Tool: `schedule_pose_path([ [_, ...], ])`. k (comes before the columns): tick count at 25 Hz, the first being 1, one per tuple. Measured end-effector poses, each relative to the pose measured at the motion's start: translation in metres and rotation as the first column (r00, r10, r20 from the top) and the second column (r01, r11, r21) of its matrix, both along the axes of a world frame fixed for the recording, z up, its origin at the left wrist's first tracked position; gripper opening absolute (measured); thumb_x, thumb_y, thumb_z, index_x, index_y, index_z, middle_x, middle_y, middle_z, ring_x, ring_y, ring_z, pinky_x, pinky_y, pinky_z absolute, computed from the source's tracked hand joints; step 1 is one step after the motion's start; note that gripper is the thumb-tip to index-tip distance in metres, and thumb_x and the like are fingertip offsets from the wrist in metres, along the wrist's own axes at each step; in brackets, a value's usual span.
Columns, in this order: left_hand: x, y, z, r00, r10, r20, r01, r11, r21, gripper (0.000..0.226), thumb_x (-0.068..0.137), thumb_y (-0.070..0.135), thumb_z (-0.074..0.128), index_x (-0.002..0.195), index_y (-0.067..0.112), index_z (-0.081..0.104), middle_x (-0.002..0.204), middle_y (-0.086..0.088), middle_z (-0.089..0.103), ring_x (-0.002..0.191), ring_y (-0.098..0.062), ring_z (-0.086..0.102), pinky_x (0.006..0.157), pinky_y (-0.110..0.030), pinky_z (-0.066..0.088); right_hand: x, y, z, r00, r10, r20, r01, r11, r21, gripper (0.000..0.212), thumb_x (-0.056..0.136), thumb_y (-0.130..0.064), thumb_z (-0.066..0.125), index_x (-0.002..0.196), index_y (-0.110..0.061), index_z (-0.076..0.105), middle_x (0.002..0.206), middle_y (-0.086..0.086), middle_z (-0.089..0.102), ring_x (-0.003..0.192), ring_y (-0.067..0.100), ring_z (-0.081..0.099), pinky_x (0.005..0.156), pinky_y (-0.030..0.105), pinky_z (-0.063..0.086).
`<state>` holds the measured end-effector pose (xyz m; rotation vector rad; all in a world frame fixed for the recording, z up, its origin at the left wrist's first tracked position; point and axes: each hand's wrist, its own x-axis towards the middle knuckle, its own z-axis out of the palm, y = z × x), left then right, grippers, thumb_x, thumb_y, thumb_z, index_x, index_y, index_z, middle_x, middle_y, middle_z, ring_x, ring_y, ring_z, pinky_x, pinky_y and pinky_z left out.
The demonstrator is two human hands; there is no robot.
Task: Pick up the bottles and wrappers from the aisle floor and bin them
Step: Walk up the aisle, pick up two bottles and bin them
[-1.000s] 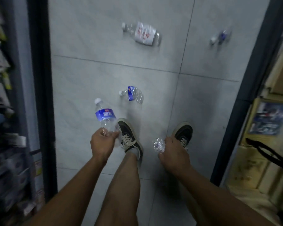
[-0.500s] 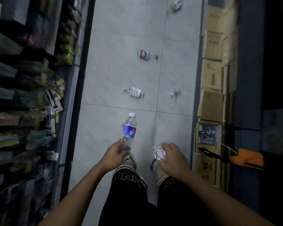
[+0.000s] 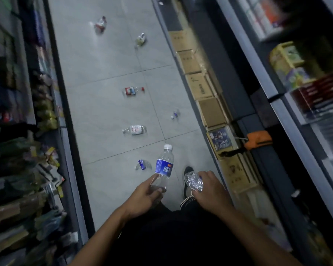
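Observation:
My left hand (image 3: 145, 196) grips the base of a clear bottle with a blue label and white cap (image 3: 164, 166), held upright over the floor. My right hand (image 3: 210, 191) holds a crumpled clear bottle (image 3: 194, 181). On the grey tiles lie several more: a crushed blue-label bottle (image 3: 143, 164) just ahead, a white-label bottle (image 3: 135, 130), a small blue one (image 3: 175, 114), a red-label bottle (image 3: 131, 91), and two farther off (image 3: 141, 39) (image 3: 100, 24).
Stocked shelves (image 3: 23, 131) line the left side of the aisle. Cardboard boxes (image 3: 210, 110) run along the right at floor level, with an orange bag (image 3: 258, 140) hung beside them and glass-fronted shelving (image 3: 306, 83) beyond. My shoe (image 3: 186, 175) stands on the tiles.
I have straightened up from a crouch, so the view now looks down the aisle. Both hands have come up with their bottles; more litter farther along has come into sight.

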<state>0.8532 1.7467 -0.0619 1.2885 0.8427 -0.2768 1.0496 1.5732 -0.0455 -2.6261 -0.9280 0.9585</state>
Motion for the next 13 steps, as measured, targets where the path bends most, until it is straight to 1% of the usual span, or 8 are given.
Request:
schedule_pose_path([
  [2, -0.01, 0.006, 0.016, 0.991, -0.131, 0.018, 0.132, 0.991, -0.031, 0.04, 0.099, 0.021, 0.058, 0.132, 0.043, 0.054, 0.087, 0.008, 0.068, 0.075, -0.009, 0.059, 0.066, -0.025, 0.049, -0.037, -0.018, 0.01, 0.991, -0.133, -0.014, 0.133, 0.991, 0.006, 0.047, 0.076, -0.037, 0.07, 0.121, -0.03, 0.054, 0.112, -0.009, 0.049, 0.098, 0.018, 0.058, 0.077, 0.032, 0.048],
  [4, -0.014, 0.009, 0.024, 0.971, -0.238, 0.007, 0.236, 0.962, -0.137, 0.041, 0.092, 0.028, 0.057, 0.129, 0.047, 0.056, 0.085, 0.012, 0.061, 0.071, -0.008, 0.055, 0.064, -0.023, 0.044, -0.071, -0.04, 0.015, 0.977, -0.212, -0.013, 0.212, 0.977, 0.03, 0.046, 0.075, -0.036, 0.07, 0.118, -0.03, 0.055, 0.111, -0.01, 0.049, 0.099, 0.019, 0.058, 0.079, 0.035, 0.051],
  [5, -0.014, 0.006, 0.028, 0.954, -0.3, 0.008, 0.299, 0.945, -0.133, 0.035, 0.096, 0.026, 0.055, 0.125, 0.047, 0.056, 0.088, 0.015, 0.059, 0.075, -0.006, 0.057, 0.067, -0.021, 0.044, -0.087, -0.052, 0.016, 0.968, -0.252, -0.004, 0.251, 0.967, 0.043, 0.044, 0.075, -0.035, 0.07, 0.116, -0.029, 0.055, 0.111, -0.009, 0.049, 0.101, 0.02, 0.058, 0.08, 0.036, 0.051],
  [7, -0.01, -0.005, 0.037, 0.873, -0.488, -0.01, 0.488, 0.873, 0.017, 0.032, 0.105, 0.016, 0.047, 0.118, 0.046, 0.048, 0.101, 0.012, 0.055, 0.093, -0.008, 0.055, 0.075, -0.014, 0.043, -0.118, -0.08, 0.02, 0.931, -0.364, 0.007, 0.363, 0.93, 0.061, 0.042, 0.077, -0.034, 0.071, 0.115, -0.028, 0.056, 0.113, -0.009, 0.05, 0.103, 0.02, 0.058, 0.081, 0.036, 0.051],
  [8, -0.008, -0.01, 0.039, 0.817, -0.576, -0.033, 0.576, 0.812, 0.095, 0.038, 0.105, 0.016, 0.046, 0.127, 0.046, 0.042, 0.108, 0.004, 0.052, 0.1, -0.012, 0.049, 0.079, -0.013, 0.042, -0.132, -0.094, 0.021, 0.911, -0.413, 0.011, 0.411, 0.909, 0.068, 0.041, 0.077, -0.034, 0.071, 0.115, -0.027, 0.057, 0.113, -0.009, 0.051, 0.104, 0.02, 0.058, 0.081, 0.035, 0.05],
  [9, -0.006, -0.017, 0.039, 0.748, -0.662, -0.041, 0.659, 0.735, 0.157, 0.048, 0.104, 0.019, 0.049, 0.14, 0.047, 0.032, 0.119, -0.002, 0.048, 0.107, -0.015, 0.042, 0.085, -0.016, 0.04, -0.146, -0.109, 0.023, 0.886, -0.463, 0.017, 0.461, 0.884, 0.077, 0.04, 0.077, -0.034, 0.071, 0.114, -0.026, 0.057, 0.113, -0.009, 0.052, 0.104, 0.02, 0.058, 0.081, 0.034, 0.05],
  [11, -0.004, -0.037, 0.038, 0.609, -0.793, -0.033, 0.773, 0.583, 0.249, 0.074, 0.097, 0.03, 0.061, 0.152, 0.049, 0.016, 0.131, 0.002, 0.037, 0.118, -0.014, 0.031, 0.099, -0.03, 0.038, -0.173, -0.142, 0.025, 0.809, -0.588, 0.021, 0.582, 0.805, 0.116, 0.04, 0.076, -0.034, 0.073, 0.112, -0.025, 0.058, 0.11, -0.009, 0.055, 0.104, 0.02, 0.058, 0.08, 0.033, 0.049],
  [13, -0.001, -0.066, 0.037, 0.547, -0.837, -0.027, 0.801, 0.514, 0.306, 0.073, 0.081, 0.04, 0.072, 0.141, 0.048, 0.032, 0.122, 0.008, 0.037, 0.116, -0.009, 0.034, 0.098, -0.033, 0.049, -0.202, -0.177, 0.024, 0.71, -0.704, 0.008, 0.695, 0.703, 0.147, 0.041, 0.074, -0.032, 0.074, 0.111, -0.024, 0.06, 0.109, -0.008, 0.058, 0.104, 0.021, 0.06, 0.081, 0.036, 0.051],
])
